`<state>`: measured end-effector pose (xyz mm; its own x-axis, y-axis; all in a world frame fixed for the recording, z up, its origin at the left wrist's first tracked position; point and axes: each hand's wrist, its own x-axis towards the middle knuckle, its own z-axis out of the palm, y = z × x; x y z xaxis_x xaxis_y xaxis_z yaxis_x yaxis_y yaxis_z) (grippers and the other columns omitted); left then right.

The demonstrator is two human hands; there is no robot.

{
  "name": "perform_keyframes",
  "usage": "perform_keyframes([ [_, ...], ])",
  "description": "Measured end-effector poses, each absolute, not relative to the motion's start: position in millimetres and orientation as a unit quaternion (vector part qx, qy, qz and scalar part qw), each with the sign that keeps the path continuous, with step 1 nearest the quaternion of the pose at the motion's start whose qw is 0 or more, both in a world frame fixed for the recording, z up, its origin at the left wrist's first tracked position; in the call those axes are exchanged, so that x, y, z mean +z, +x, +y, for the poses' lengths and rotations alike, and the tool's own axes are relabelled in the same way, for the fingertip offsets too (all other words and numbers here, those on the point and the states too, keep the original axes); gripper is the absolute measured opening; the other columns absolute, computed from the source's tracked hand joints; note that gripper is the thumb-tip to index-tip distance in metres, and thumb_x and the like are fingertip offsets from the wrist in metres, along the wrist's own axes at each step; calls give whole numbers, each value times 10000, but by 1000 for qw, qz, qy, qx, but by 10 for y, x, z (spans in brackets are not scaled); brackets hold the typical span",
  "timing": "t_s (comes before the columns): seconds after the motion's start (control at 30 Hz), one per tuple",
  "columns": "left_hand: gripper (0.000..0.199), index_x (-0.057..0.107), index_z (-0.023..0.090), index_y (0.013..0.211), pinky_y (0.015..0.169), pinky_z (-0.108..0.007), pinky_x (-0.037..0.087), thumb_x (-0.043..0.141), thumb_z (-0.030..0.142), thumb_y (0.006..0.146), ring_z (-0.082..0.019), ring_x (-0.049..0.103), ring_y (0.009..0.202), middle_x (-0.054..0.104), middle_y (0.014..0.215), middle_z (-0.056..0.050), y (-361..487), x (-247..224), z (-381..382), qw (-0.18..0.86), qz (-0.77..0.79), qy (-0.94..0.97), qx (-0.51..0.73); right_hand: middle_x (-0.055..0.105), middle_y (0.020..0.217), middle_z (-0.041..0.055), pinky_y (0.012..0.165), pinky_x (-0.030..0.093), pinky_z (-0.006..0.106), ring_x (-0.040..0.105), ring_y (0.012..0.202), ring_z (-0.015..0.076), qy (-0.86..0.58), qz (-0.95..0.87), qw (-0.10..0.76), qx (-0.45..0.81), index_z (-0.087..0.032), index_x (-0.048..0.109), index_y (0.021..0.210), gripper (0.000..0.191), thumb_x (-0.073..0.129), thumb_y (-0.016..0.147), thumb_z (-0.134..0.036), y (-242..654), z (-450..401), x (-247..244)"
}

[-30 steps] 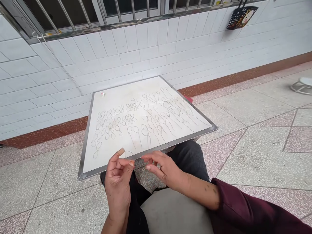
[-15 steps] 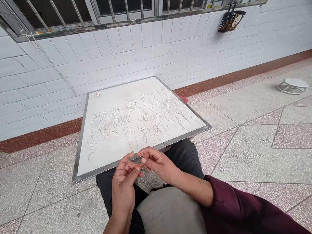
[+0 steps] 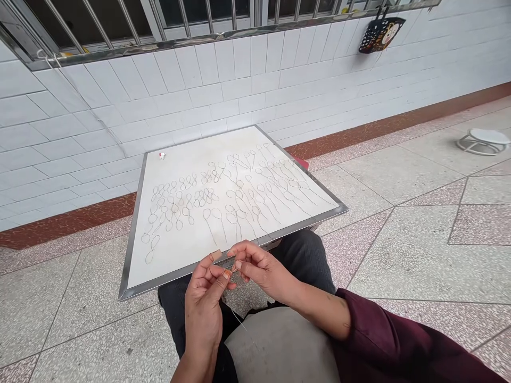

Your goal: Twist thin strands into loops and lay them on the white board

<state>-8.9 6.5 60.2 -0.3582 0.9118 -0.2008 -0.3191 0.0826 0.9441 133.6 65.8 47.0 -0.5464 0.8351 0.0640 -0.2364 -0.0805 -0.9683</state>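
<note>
Nearest, over our lap: left hand (image 3: 205,298) pinches thin wire (image 3: 236,316) between thumb and fingers, its tail hanging down; right hand (image 3: 261,270) closes finger and thumb on it beside the left. Beyond, wire loops (image 3: 206,214) lie on white table (image 3: 191,151); farther, tiled wall (image 3: 239,72).

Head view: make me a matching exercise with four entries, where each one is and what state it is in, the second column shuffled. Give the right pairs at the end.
Column one
1. Basket
2. Stool
3. Tabletop
4. Left hand and right hand

Column two
A. Bearing many thin loops
B. Close together, at a thin strand
C. Hanging against the tiled wall
D. Standing on the floor

Right pairs: 1-C, 2-D, 3-A, 4-B
</note>
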Motion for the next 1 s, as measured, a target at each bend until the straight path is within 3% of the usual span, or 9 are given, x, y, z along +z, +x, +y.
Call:
perform_keyframes([
  [0.37, 479, 641, 226, 1244, 737, -307, 525, 782, 327, 797, -139, 618, 672, 639, 767, 30, -139, 548, 37, 487, 563, 341, 575, 562, 775, -33, 628, 436, 261, 482, 616, 98, -275, -551, 379, 691, -210, 624, 1026, 283, 571, 965, -481, 1368, 670, 565],
  [1.0, 502, 621, 258, 1301, 642, -266, 517, 756, 340, 825, -126, 582, 657, 584, 756, 42, -83, 653, 22, 513, 554, 388, 528, 510, 677, -46, 596, 364, 243, 442, 618, 102, -295, -540, 364, 699, -193, 664, 939, 329, 625, 942, -520, 1408, 713, 535],
])
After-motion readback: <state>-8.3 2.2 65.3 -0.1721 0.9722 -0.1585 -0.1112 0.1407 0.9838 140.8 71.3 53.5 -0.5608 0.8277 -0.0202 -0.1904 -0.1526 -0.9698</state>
